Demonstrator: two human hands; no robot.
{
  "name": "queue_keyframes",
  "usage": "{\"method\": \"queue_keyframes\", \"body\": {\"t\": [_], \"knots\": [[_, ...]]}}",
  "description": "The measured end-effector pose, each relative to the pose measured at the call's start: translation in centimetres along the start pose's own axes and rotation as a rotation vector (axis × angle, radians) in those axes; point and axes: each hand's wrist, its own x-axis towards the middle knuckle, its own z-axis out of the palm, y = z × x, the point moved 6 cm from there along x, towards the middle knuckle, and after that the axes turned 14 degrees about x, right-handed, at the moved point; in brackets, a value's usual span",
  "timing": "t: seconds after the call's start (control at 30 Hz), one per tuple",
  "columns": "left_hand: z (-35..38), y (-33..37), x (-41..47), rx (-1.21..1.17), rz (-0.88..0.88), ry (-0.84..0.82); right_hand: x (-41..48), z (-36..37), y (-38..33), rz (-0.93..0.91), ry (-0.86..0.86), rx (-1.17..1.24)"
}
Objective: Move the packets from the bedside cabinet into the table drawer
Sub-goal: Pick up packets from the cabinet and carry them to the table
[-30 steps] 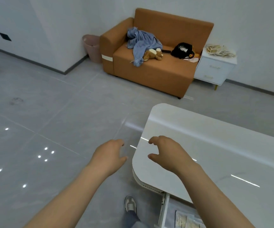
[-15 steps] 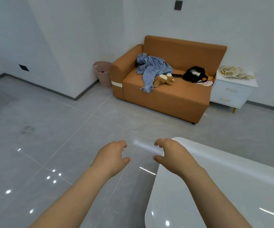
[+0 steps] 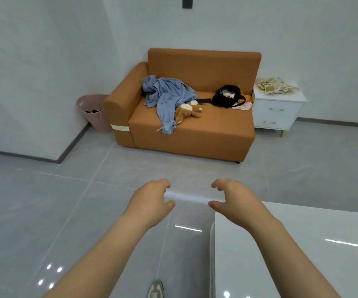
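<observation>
- The packets (image 3: 276, 86) lie in a messy pile on top of the white bedside cabinet (image 3: 278, 112), far across the room.
- The cabinet stands just beside the orange sofa (image 3: 195, 130). Both its drawers are closed.
- On the sofa are a black bag (image 3: 227, 96), a dark phone (image 3: 204, 101), a soft toy animal (image 3: 186, 111) and a blue shirt (image 3: 167, 97).
- A pink basket (image 3: 94, 112) sits on the other side of the sofa.
- The left hand (image 3: 150, 201) and the right hand (image 3: 236, 201) reach out over the floor, near each other. Their fingers are loosely bent and hold nothing.
- A corner of the shiny white table (image 3: 292, 254) shows under the right arm.
- A grey shoe (image 3: 155, 288) is on the floor below.
</observation>
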Motion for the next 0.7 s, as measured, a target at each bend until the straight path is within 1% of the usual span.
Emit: {"method": "queue_keyframes", "body": {"t": [0.17, 0.3, 0.5, 0.7], "knots": [[-3.1, -2.0, 7.9, 0.034, 0.115, -0.026, 5.9, -2.0, -1.8, 0.111, 0.085, 0.06], [-4.5, -1.5, 13.9, 0.033, 0.194, -0.025, 10.1, -4.2, -1.4, 0.183, 0.149, 0.068], [-5.7, 2.3, 22.8, 0.034, 0.279, -0.045, 16.9, -8.3, 1.5, 0.246, 0.21, 0.086], [-8.3, 7.6, 31.4, 0.002, 0.302, -0.014, 24.0, -14.4, 4.8, 0.221, 0.24, 0.114]]}}
